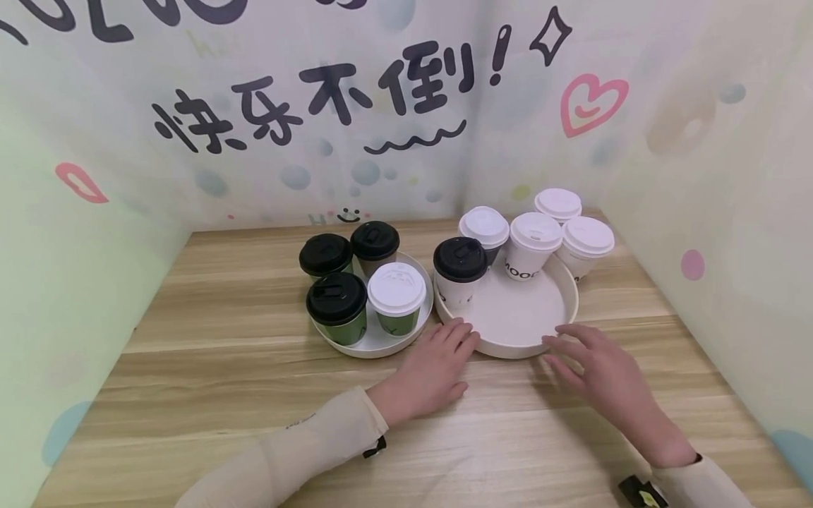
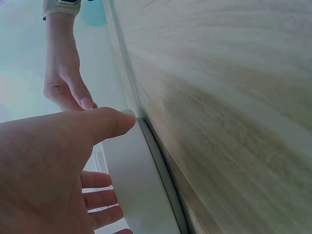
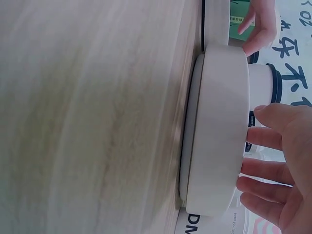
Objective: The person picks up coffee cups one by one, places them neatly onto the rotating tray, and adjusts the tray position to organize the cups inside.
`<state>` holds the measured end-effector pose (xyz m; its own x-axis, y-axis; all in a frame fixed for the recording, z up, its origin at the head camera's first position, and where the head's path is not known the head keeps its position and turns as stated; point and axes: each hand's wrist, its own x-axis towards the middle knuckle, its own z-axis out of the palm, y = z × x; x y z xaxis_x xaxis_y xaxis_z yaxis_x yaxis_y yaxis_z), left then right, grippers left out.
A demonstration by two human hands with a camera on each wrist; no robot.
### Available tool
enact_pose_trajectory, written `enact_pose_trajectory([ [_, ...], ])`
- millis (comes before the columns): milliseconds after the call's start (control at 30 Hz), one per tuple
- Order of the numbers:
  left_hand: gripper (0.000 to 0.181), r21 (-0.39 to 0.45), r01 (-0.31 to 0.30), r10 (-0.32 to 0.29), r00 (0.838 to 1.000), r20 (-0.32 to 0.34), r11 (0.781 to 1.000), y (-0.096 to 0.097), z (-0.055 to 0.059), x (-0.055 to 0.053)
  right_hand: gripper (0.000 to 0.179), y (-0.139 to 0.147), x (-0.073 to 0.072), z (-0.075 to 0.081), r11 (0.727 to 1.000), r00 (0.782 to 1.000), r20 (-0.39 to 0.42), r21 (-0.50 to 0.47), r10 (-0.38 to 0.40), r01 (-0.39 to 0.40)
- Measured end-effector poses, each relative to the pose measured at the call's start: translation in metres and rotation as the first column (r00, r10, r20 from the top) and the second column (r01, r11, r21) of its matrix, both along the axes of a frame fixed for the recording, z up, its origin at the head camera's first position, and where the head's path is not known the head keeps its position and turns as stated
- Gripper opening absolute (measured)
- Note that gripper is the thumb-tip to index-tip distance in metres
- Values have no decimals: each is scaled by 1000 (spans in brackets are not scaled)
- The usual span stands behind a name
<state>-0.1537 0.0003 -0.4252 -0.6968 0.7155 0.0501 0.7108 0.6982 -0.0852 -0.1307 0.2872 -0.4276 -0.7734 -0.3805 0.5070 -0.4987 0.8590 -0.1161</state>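
Note:
A round white tray (image 1: 514, 317) stands at the right centre of the table. My left hand (image 1: 434, 370) lies at its front left rim, fingers extended; the left wrist view shows the fingertips (image 2: 105, 200) by the tray wall. At the front right rim is my right hand (image 1: 603, 377), its fingers spread and slightly bent along the edge. Inside this tray, toward the back, stand a black-lidded white cup (image 1: 456, 291), a dark cup with a white lid (image 1: 484, 226) and a white-lidded cup (image 1: 527, 264) lettered MOOD.
Close on the left is a second round tray (image 1: 365, 353) with a white-lidded green cup (image 1: 396, 300) and several black-lidded cups (image 1: 336, 303). Two white-lidded cups (image 1: 586, 243) stand behind the right tray's right side. Printed curtains (image 1: 406, 162) enclose the wooden table (image 1: 209, 317) at back and sides.

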Motion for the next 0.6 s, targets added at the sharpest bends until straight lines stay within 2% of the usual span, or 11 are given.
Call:
enact_pose_trajectory([
  [233, 73, 5, 7, -6, 1000, -17, 1000, -1, 0, 0, 37, 1, -2, -1, 1000, 1000, -12, 2, 6, -6],
  [367, 74, -3, 4, -4, 1000, -29, 1000, -1, -1, 0, 39, 3, -7, 3, 1000, 1000, -13, -12, 10, -10],
  [600, 75, -25, -5, 5, 1000, -28, 1000, 1, 0, 1, 44, 13, -27, 30, 994, 997, 12, -79, -76, 76],
])
